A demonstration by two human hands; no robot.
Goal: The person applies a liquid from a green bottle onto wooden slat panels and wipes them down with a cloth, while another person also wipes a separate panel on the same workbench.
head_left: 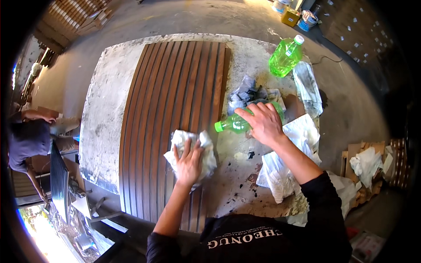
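My left hand (pixel 189 163) presses a crumpled white rag (pixel 209 160) onto a dark brown slatted wood panel (pixel 175 87), its fingers spread over the cloth. My thumb is mostly hidden. In my right hand (pixel 265 124) is a clear green plastic bottle (pixel 237 124), held nearly level, with its light green neck end pointing left toward the panel's right edge. The fingers wrap over the bottle's body and hide part of it. The panel lies lengthwise on a stained, pale worktable (pixel 107 96).
A large bottle of green liquid (pixel 286 58) stands at the table's far right. Grey rags (pixel 246 90) lie beyond my right hand, with white cloths (pixel 289 171) nearer me. At the left, another person (pixel 30 140) handles a dark ribbed panel (pixel 58 179). Cans (pixel 290 17) stand on the floor behind.
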